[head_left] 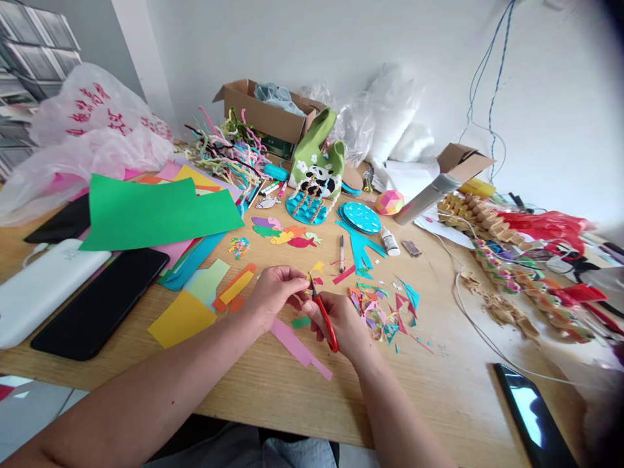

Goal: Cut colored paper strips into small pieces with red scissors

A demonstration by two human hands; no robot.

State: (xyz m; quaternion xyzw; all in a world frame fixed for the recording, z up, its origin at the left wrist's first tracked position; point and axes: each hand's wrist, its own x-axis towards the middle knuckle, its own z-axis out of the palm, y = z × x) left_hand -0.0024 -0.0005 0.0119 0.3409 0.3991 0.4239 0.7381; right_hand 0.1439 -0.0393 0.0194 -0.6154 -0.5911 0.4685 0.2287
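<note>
Red-handled scissors [327,318] are in my right hand [338,322], their blades pointing up and left. My left hand [280,290] is pinched just left of the blade tips; whatever its fingers hold is too small to make out. Behind the hands lie colourful paper fish [302,242] and a small pile of tiny paper bits [239,247]. Paper scraps [385,309] are scattered to the right of my right hand. A pink paper strip [297,344] rests on the table below my hands, and a yellow paper piece [182,320] is at the left.
Green paper [156,214] tops a stack at the left, beside a black phone [102,302] and a white power bank [53,286]. Farther back are a cardboard box [266,116], a green panda bag [316,162] and a grey bottle [426,200]. Another phone [533,416] lies front right.
</note>
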